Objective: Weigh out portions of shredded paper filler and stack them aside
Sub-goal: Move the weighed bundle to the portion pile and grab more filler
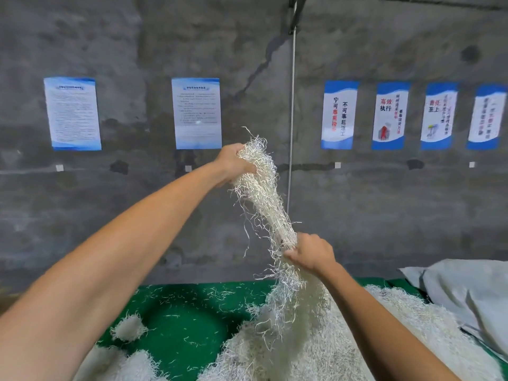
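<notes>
Progress looks early in the current portion, as far as one view can show. The left hand point(233, 163) is raised high in front of the grey wall point(137, 45), and its fingers are curled tight round the top of a long hank of shredded paper point(264, 199). The right hand point(310, 253) is lower, and its fingers and thumb are closed round the same hank near its lower part. Between the two hands the strands are stretched into a narrow rope, and below the right hand they fall back into the big heap of filler point(330, 345) on the green table point(187, 312). So this portion seems not yet separated from the stock.

No scale is visible in this view, so I cannot tell if any weighing is done. Small clumps point(129, 327) lie at the left on the green surface; they may be finished portions or only leftovers. A grey sack point(467, 292) lies at the right behind the heap. Separating, weighing and stacking appear still left.
</notes>
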Action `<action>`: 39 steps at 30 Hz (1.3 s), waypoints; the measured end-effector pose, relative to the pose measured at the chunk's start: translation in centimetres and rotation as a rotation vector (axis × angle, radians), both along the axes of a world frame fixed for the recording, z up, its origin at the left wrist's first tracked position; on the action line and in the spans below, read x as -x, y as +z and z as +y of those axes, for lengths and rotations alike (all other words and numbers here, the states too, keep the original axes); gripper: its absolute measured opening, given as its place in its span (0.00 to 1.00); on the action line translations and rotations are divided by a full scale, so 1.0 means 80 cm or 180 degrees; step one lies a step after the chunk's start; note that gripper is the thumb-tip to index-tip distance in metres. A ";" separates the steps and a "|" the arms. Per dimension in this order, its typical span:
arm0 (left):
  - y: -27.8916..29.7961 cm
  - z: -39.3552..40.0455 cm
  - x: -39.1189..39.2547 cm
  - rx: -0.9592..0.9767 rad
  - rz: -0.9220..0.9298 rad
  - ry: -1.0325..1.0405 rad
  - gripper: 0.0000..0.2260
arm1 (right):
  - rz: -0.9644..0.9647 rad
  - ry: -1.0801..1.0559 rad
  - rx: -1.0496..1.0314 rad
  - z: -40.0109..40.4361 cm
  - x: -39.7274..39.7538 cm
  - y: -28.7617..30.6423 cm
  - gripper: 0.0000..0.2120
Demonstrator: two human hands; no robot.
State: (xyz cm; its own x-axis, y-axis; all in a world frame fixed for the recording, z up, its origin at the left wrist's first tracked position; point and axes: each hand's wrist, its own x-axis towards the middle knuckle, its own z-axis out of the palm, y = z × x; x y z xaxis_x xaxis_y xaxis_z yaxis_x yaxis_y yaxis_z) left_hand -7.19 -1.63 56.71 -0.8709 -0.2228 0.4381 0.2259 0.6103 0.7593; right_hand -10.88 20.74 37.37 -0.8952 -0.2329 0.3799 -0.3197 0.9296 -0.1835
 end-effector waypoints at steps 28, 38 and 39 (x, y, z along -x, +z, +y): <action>-0.047 0.032 0.003 0.0293 0.0439 -0.0276 0.25 | 0.0155 0.0268 0.0192 -0.009 0.000 -0.096 0.16; -0.085 0.021 0.023 -0.1155 0.0448 0.0159 0.17 | -0.0357 0.0070 -0.0268 0.029 0.005 -0.147 0.17; -0.087 0.021 0.023 -0.1287 0.0393 0.0143 0.19 | -0.0287 0.0100 -0.0206 0.028 0.004 -0.142 0.14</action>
State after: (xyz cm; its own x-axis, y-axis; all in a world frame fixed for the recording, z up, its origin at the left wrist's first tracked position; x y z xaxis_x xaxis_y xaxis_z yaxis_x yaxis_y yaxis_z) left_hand -9.06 0.02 49.76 -0.8028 -0.4348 0.4080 0.3100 0.2801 0.9085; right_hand -11.22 22.98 25.99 -0.9170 -0.2829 0.2812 -0.3339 0.9301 -0.1529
